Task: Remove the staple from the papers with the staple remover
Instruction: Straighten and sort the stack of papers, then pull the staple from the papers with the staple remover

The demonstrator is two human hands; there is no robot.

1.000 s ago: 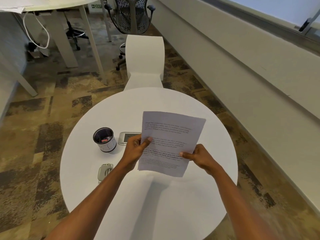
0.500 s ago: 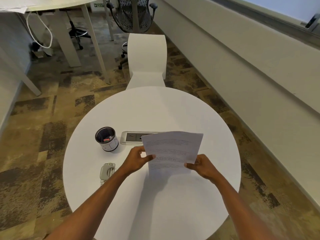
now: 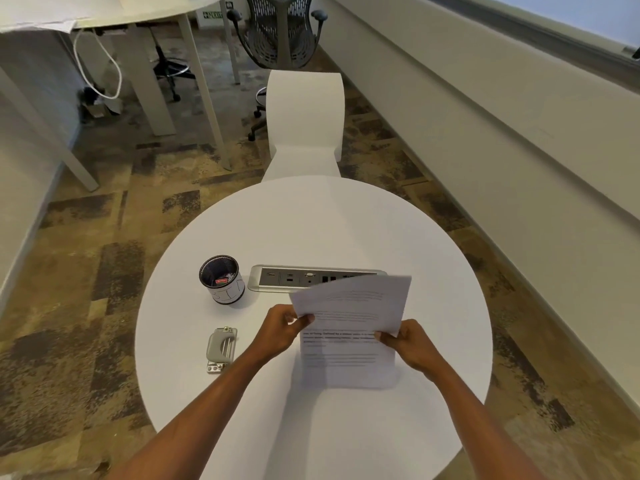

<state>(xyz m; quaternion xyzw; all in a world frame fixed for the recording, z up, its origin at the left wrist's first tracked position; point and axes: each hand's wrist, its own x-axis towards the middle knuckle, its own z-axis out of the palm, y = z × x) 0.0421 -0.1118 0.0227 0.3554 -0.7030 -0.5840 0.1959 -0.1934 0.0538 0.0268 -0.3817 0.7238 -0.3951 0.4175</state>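
While both hands pinch the papers [image 3: 349, 327], left hand [image 3: 280, 329], right hand [image 3: 410, 344], fingers closed

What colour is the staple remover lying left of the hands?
Grey, with shiny metal parts; the staple remover shows in the head view, on the white table.

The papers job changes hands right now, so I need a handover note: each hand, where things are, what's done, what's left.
Left hand: pinching the left edge of the papers.
Right hand: pinching their right edge; the top sheet is curled up over the table.
Staple remover: lying untouched on the table, left of the left hand, nearer than the black cup.
Done: papers in hand only.
Left: the staple is not visible from here; find it, pick up the remover, pull the staple.
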